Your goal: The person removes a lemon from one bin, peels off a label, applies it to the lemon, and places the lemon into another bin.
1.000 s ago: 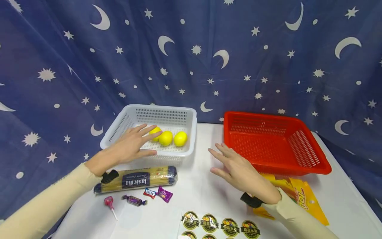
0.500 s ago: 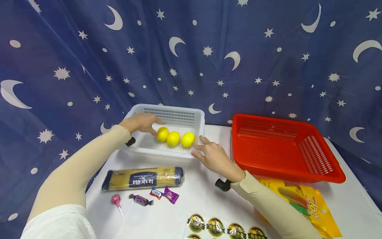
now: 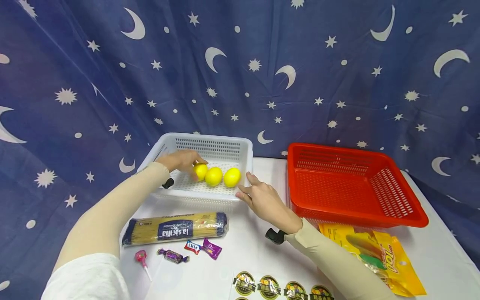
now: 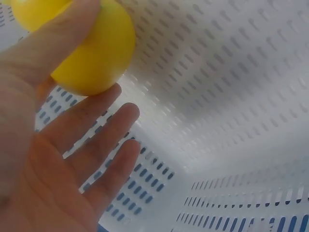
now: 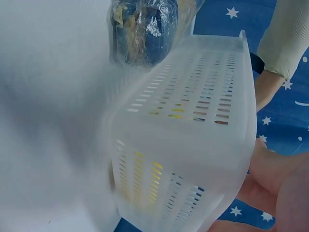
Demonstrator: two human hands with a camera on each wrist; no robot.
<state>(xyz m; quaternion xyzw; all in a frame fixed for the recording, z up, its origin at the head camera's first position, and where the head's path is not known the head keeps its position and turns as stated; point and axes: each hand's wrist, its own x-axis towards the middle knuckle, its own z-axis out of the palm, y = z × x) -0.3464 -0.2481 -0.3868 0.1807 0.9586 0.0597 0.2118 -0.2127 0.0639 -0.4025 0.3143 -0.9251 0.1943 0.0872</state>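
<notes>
A white slotted basket [image 3: 210,139] holds three yellow lemons in a row. My left hand [image 3: 182,160] reaches into it from the left. Thumb and fingers close about the leftmost lemon [image 3: 201,170]. In the left wrist view the thumb lies over that lemon [image 4: 91,53], and the other fingers of the left hand [image 4: 58,159] spread below it above the basket floor [image 4: 231,96]. My right hand [image 3: 262,199] touches the basket's near right corner with extended fingers, close to the rightmost lemon [image 3: 232,177]. The right wrist view shows the basket wall [image 5: 193,125] blurred, with the right hand's fingers [image 5: 280,188] beside it.
An empty red basket [image 3: 356,216] stands to the right on the white table [image 3: 247,250]. A spaghetti pack [image 3: 176,228], wrapped candies [image 3: 202,246], a lollipop [image 3: 141,258], round stickers [image 3: 270,285] and a yellow snack bag [image 3: 386,258] lie in front. A starry blue curtain hangs behind.
My left hand moved deeper into the white basket and closed on the leftmost lemon. My right hand came from in front of the red basket over to the white basket's near right corner.
</notes>
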